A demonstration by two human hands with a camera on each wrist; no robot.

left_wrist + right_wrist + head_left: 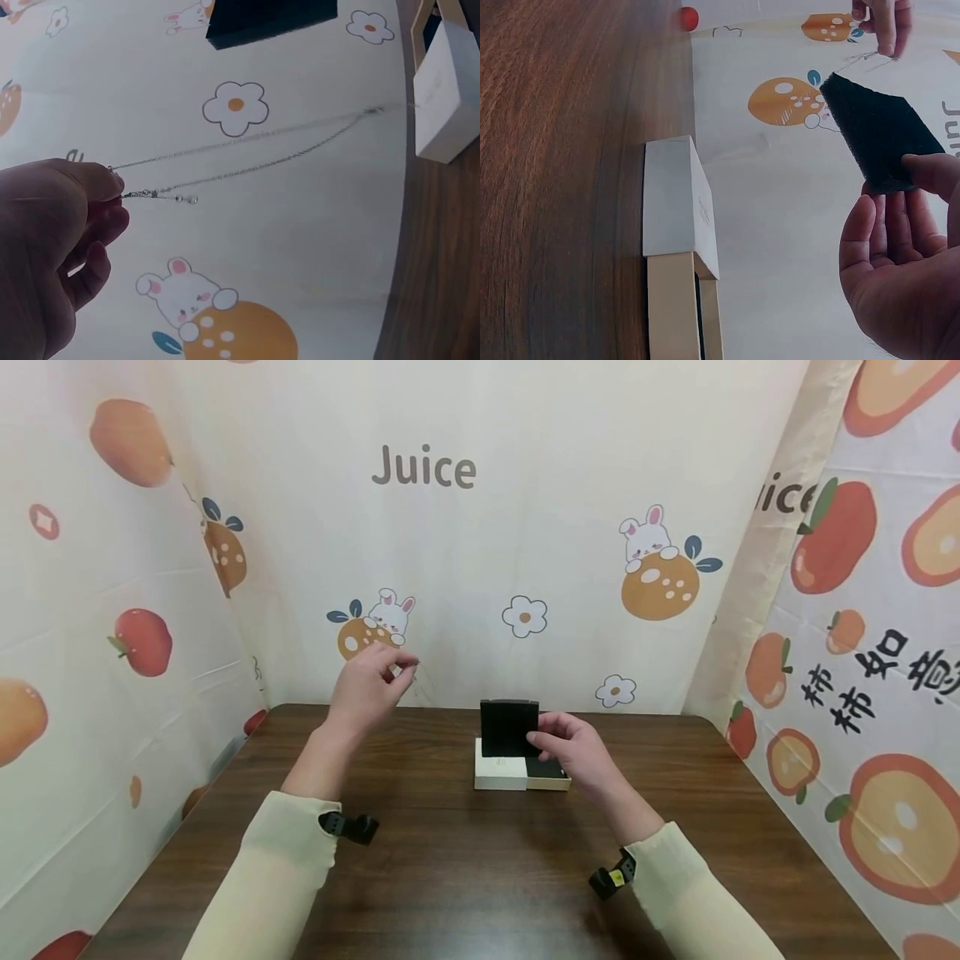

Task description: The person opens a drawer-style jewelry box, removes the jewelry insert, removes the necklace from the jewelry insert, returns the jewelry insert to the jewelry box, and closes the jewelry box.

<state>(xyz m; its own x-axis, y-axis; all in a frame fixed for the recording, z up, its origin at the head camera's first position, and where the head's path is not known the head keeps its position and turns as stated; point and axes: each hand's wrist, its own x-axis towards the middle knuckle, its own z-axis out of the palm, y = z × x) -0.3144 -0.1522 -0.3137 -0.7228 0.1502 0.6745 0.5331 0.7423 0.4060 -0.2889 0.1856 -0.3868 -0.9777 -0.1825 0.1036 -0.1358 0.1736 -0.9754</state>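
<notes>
My left hand (367, 687), raised at the left of the head view, pinches a thin silver chain necklace (289, 158) between thumb and forefinger. In the left wrist view the chain hangs in a long loop, with a short tail of small beads near the fingertips. My right hand (577, 750) holds a square black pad (510, 729) upright by its right edge, thumb on the near face. Right behind the pad's lower edge stands a small box with a white sleeve (501, 774). Its cream drawer (671, 300) sticks out partway, with something dark inside.
The box rests on a dark brown wooden table (420, 868), near its far edge. Printed curtains (525, 527) with fruit and rabbits hang behind the table and on both sides. A black strap device (348, 827) sits on each wrist.
</notes>
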